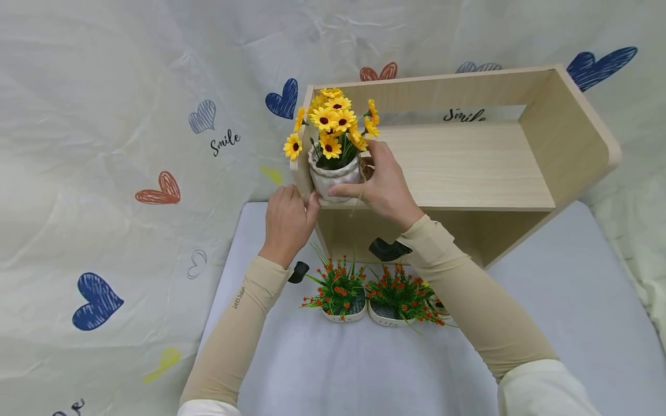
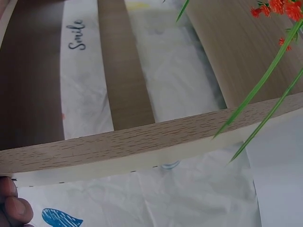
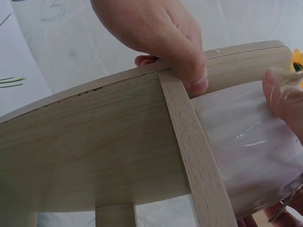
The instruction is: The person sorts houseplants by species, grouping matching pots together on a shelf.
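A white pot (image 1: 333, 179) of yellow sunflowers (image 1: 333, 121) stands at the left end of the middle board of a light wooden shelf (image 1: 468, 167). My right hand (image 1: 372, 176) grips the pot from its right side, thumb in front and fingers behind. My left hand (image 1: 291, 216) holds the shelf's left side panel, its thumb on the front edge touching the pot's base. In the right wrist view the left hand (image 3: 156, 33) clasps the panel edge beside the pot (image 3: 251, 151). In the left wrist view only fingertips (image 2: 12, 208) show below the shelf's edge (image 2: 142, 142).
Two small white pots of green plants with red flowers (image 1: 338, 289) (image 1: 398, 294) stand on the grey tablecloth (image 1: 572, 300) before the shelf; a third is mostly hidden by my right arm. A pale backdrop with hearts surrounds the table.
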The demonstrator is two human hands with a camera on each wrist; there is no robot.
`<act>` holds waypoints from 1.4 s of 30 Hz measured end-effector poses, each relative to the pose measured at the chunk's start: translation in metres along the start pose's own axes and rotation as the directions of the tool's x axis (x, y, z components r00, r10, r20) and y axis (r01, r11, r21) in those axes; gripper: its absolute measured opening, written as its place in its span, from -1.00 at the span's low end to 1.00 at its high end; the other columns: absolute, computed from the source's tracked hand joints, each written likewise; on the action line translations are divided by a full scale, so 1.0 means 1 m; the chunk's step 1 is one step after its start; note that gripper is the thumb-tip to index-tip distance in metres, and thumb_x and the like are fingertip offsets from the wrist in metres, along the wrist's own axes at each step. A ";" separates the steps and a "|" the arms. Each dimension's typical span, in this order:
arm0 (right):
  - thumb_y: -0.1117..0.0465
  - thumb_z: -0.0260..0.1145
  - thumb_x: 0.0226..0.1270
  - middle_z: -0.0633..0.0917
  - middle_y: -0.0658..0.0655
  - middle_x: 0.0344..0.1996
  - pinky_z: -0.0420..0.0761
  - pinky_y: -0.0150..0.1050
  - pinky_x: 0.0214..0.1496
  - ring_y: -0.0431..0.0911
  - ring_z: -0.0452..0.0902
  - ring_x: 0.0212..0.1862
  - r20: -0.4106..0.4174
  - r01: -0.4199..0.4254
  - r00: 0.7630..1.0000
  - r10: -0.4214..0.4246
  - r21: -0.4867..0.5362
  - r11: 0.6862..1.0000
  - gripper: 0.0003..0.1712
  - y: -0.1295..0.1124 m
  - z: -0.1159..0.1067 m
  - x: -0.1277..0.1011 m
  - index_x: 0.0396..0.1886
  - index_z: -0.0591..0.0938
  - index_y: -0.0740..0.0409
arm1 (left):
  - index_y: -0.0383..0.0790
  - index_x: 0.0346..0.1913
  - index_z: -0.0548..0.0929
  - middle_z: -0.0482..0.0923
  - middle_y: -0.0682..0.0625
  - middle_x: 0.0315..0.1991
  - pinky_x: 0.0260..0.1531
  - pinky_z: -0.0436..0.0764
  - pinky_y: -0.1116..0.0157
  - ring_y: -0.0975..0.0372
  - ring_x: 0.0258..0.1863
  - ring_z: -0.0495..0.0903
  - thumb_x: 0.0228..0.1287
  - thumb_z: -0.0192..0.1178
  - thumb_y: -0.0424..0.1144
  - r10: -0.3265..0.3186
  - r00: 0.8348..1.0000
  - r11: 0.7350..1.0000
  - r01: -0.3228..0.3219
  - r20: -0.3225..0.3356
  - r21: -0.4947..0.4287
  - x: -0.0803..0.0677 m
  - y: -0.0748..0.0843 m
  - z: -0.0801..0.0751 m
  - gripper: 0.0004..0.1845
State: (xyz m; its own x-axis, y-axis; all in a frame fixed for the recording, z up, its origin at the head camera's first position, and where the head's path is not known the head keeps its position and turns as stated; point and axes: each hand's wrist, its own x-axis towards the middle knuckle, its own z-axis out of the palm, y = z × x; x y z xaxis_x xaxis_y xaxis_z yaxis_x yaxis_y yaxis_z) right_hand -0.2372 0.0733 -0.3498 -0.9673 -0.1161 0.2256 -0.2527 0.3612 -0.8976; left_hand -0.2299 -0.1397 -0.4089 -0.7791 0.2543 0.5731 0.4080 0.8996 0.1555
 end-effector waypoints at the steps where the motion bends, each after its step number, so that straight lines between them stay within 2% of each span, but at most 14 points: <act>1: 0.00 0.73 -0.06 0.42 0.20 0.31 0.55 0.03 0.42 0.07 0.46 0.37 -0.002 0.000 1.000 0.000 -0.003 1.000 0.18 0.000 0.000 0.000 0.54 0.30 0.10 | -0.27 -0.66 0.45 0.39 -0.14 -0.57 -0.42 0.40 0.07 -0.06 -0.50 0.42 0.55 -0.03 -0.08 0.000 1.000 1.000 0.000 0.001 0.000 0.000 0.001 0.000 -0.46; 12: -0.03 0.73 -0.07 0.44 0.19 0.32 0.57 0.00 0.38 0.05 0.47 0.33 -0.034 0.002 0.999 -0.003 -0.031 1.000 0.16 0.004 -0.009 -0.006 0.51 0.34 0.13 | -0.28 -0.66 0.47 0.41 -0.16 -0.57 -0.42 0.43 0.03 -0.07 -0.50 0.43 0.55 -0.06 -0.10 0.008 1.000 1.000 -0.007 0.013 -0.031 0.001 0.008 0.005 -0.45; 21: 0.02 0.71 -0.02 0.51 0.20 0.32 0.62 0.02 0.33 0.09 0.63 0.23 -0.021 -0.022 1.000 0.022 -0.001 1.000 0.04 0.006 -0.025 -0.015 0.44 0.39 0.10 | -0.27 -0.72 0.43 0.36 -0.17 -0.58 -0.40 0.42 0.05 -0.08 -0.50 0.42 0.53 -0.04 -0.11 -0.017 1.000 0.998 0.017 0.014 -0.056 -0.001 0.004 0.002 -0.43; 31: 0.19 0.64 0.08 0.56 0.22 0.25 0.60 -0.03 0.35 0.05 0.64 0.21 -0.035 0.011 0.999 -0.013 -0.032 0.999 -0.14 0.006 -0.041 -0.041 0.37 0.45 0.14 | -0.29 -0.71 0.44 0.37 -0.18 -0.55 -0.35 0.44 0.03 -0.10 -0.47 0.42 0.54 -0.06 -0.10 -0.050 0.998 0.997 0.052 0.035 -0.060 -0.002 -0.002 -0.005 -0.42; 36: 0.25 0.59 0.13 0.59 0.22 0.20 0.61 -0.05 0.33 0.04 0.68 0.16 -0.077 0.041 0.996 -0.045 -0.053 0.998 -0.20 0.011 -0.051 -0.059 0.37 0.46 0.13 | -0.29 -0.70 0.45 0.39 -0.19 -0.55 -0.31 0.47 -0.01 -0.12 -0.45 0.45 0.54 -0.06 -0.09 -0.052 0.997 0.996 0.055 0.051 -0.069 -0.001 -0.003 -0.005 -0.42; 39: 0.25 0.58 0.15 0.61 0.21 0.17 0.64 -0.20 0.28 0.02 0.70 0.11 -0.109 0.057 0.992 -0.064 -0.069 0.996 -0.21 0.016 -0.059 -0.073 0.37 0.46 0.16 | -0.30 -0.71 0.45 0.39 -0.19 -0.55 -0.31 0.47 -0.02 -0.12 -0.46 0.45 0.54 -0.06 -0.09 -0.040 0.997 0.996 0.045 0.063 -0.076 0.000 -0.001 -0.004 -0.41; 42: 0.27 0.58 0.15 0.63 0.20 0.12 0.63 -0.42 0.20 -0.09 0.71 0.04 -0.150 0.090 0.983 -0.103 -0.086 0.992 -0.24 0.022 -0.068 -0.087 0.34 0.48 0.19 | -0.30 -0.70 0.47 0.39 -0.18 -0.56 -0.35 0.46 0.00 -0.11 -0.48 0.45 0.54 -0.07 -0.08 -0.026 0.998 0.997 0.030 0.053 -0.066 0.001 0.000 -0.002 -0.42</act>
State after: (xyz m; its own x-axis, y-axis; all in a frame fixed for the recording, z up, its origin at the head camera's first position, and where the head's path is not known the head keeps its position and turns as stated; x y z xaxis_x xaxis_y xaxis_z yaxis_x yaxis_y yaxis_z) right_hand -0.1600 0.1542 -0.3637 -0.9287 -0.0127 0.3707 -0.3401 0.4278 -0.8375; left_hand -0.2297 -0.1396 -0.4069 -0.8134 0.2491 0.5257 0.4153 0.8814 0.2251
